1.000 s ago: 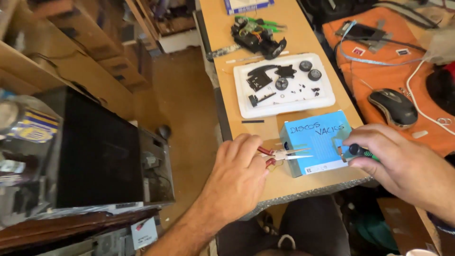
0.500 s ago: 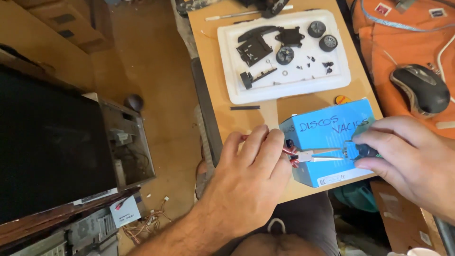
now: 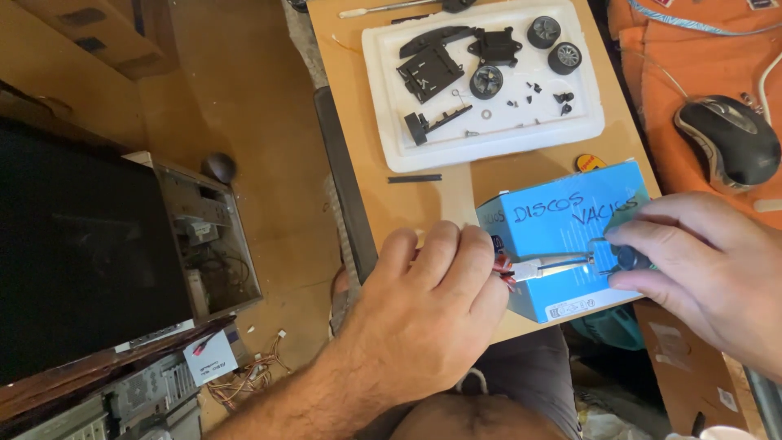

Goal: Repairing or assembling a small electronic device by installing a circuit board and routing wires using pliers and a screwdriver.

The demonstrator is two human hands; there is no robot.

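Lower centre of frame, left hand is pinching a small white connector w/ red wires against the blue box, prob. to steady it, while right hand is gripping a dark-handled screwdriver tip-first into it.

Part gripped under left hand hidden by fingers; only red wires seen. Screwdriver handle mostly covered by right hand. Right hand cut off by right edge. Small bits on white tray too tiny to be identified.
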